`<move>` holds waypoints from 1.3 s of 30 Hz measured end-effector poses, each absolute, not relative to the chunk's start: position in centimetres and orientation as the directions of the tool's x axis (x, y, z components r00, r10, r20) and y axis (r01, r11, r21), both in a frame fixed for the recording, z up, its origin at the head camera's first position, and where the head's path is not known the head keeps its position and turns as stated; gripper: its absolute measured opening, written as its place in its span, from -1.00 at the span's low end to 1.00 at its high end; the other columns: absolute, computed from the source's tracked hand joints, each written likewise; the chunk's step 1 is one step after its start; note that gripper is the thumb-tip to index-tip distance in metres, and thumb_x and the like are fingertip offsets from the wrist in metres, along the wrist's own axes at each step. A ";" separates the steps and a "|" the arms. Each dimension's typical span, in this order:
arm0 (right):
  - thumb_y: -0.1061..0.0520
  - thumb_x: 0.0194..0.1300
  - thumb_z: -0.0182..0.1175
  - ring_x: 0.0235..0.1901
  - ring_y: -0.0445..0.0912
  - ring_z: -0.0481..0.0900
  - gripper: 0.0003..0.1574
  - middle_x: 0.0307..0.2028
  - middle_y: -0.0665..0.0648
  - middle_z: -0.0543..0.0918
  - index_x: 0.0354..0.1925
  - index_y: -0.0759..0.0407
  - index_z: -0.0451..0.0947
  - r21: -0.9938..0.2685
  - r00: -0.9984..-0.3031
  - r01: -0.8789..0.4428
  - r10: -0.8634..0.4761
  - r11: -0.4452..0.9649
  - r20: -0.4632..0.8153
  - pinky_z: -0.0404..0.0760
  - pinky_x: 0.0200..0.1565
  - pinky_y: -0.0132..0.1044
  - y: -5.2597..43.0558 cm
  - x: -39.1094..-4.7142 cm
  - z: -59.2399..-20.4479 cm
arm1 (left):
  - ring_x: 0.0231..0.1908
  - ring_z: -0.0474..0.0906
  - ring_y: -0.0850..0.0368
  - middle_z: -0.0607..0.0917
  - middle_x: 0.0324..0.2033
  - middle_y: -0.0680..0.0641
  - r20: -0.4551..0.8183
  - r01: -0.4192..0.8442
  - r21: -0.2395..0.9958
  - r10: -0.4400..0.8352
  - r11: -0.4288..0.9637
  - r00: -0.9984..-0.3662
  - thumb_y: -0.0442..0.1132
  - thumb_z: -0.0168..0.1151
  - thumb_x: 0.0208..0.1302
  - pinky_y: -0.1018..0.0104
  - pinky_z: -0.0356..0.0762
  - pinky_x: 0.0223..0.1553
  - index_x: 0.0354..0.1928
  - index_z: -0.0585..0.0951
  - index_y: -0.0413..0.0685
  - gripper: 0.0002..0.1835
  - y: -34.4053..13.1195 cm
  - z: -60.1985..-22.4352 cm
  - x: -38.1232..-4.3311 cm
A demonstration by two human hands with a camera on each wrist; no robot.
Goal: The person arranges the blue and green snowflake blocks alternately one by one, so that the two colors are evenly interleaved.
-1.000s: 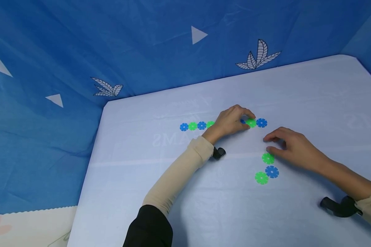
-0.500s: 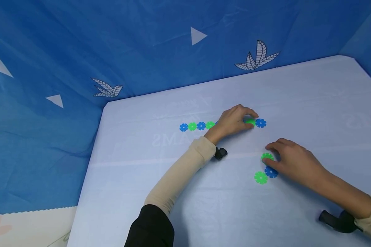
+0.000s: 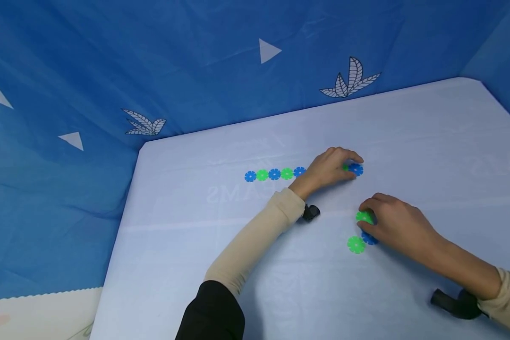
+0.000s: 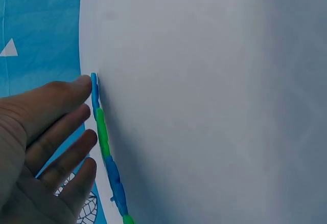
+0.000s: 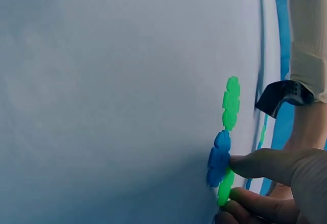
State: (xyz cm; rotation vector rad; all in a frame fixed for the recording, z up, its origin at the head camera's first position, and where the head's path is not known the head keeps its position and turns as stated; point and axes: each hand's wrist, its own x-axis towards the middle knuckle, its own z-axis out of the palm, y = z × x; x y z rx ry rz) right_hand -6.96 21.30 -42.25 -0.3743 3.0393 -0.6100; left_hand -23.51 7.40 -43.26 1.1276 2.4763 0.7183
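Note:
Notched flat plastic discs lie on the white table in a row of alternating blue and green. My left hand (image 3: 327, 167) reaches over the row's right part and hides some of it. Its thumb and a finger sit at opposite edges of the end blue disc (image 3: 355, 170); in the left wrist view, a fingertip meets the edge of that blue disc (image 4: 94, 88). Nearer, my right hand (image 3: 399, 219) pinches a green disc (image 3: 364, 216) between thumb and finger. A blue disc (image 5: 218, 160), partly covered by that hand, lies against it, with another green disc (image 3: 356, 245) alongside.
The row's left end, with a blue disc (image 3: 250, 176), stretches left of the left hand. A blue patterned cloth (image 3: 221, 61) hangs behind the far table edge. Black wrist devices (image 3: 454, 303) are worn under both forearms.
My right hand has moved down and closed its thumb and finger around the green disc. My left hand has slid right along the row, from the green disc to the blue one at the end.

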 end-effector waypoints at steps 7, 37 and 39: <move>0.18 -0.06 0.51 -0.35 -0.03 0.58 -0.65 -0.32 0.11 0.65 -0.26 0.30 0.69 -0.448 -0.967 -0.240 -0.253 0.861 0.032 0.60 -0.32 -0.04 21.4 -7.4 -42.3 | 0.23 0.39 0.34 0.61 0.17 0.11 -0.092 0.608 0.547 0.763 0.576 -0.640 -0.18 0.36 0.28 0.62 0.22 0.18 0.18 0.63 0.03 -0.59 7.6 -43.4 -23.5; 0.19 -0.08 0.51 -0.20 0.00 0.58 -0.62 -0.20 0.11 0.62 -0.21 0.23 0.68 -0.367 -0.879 -0.473 -0.454 0.801 0.143 0.63 -0.17 -0.01 22.7 -9.1 -43.1 | 0.20 0.42 0.37 0.62 0.15 0.14 -0.099 0.619 0.510 0.756 0.597 -0.647 -0.14 0.36 0.27 0.61 0.28 0.14 0.16 0.65 0.08 -0.60 7.8 -43.4 -23.6; 0.19 -0.09 0.51 -0.19 0.00 0.58 -0.61 -0.20 0.11 0.63 -0.21 0.23 0.68 -0.373 -0.884 -0.466 -0.442 0.802 0.154 0.63 -0.16 0.00 22.9 -9.2 -43.3 | 0.20 0.42 0.37 0.62 0.15 0.15 -0.100 0.617 0.508 0.753 0.601 -0.650 -0.13 0.37 0.27 0.61 0.29 0.14 0.15 0.66 0.09 -0.60 7.8 -43.4 -23.6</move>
